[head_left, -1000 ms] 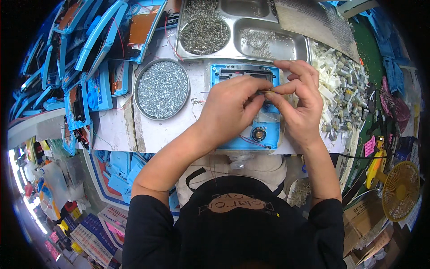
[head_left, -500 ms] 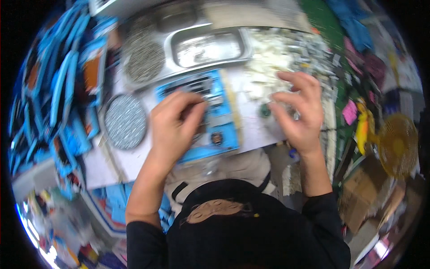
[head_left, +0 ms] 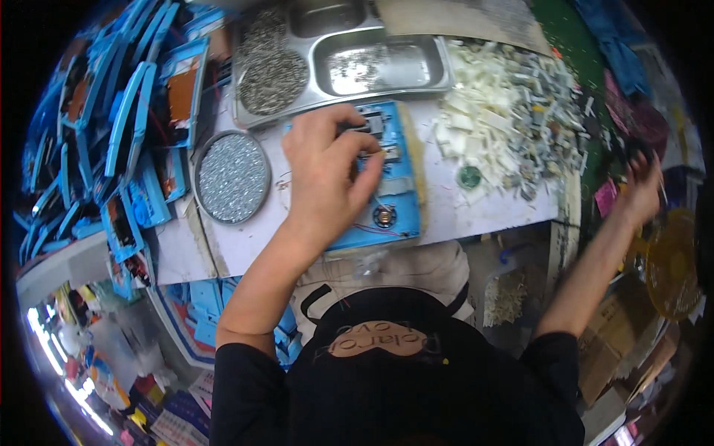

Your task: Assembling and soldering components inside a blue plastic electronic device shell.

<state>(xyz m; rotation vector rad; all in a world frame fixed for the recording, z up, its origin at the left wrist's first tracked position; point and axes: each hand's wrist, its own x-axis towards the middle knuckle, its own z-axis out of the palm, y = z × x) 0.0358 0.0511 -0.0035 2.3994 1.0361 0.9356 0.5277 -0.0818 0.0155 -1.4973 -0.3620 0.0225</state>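
A blue plastic casing (head_left: 405,204) lies on the white table in front of me, with a small round copper-and-black part (head_left: 384,216), grey strips and thin wires in it. My left hand (head_left: 320,178) is over the casing's left side, thumb and fingers bent together in a pinch; whatever is between the fingertips is too small to name. Out past the table's right edge, my right hand (head_left: 644,192) reaches with curled fingers around something dark, which I cannot make out.
Left of the casing stands a round dish (head_left: 199,178) of small silver pieces. Behind is a steel tray (head_left: 312,70) with metal bits. White and grey plastic parts (head_left: 483,119) are heaped at right, blue casings (head_left: 123,111) piled at left. A yellow fan (head_left: 673,264) stands far right.
My right hand has swung from above the table's right part out to the far right, and its fingers have curled. My left hand remains over the casing. The whole view has shifted.
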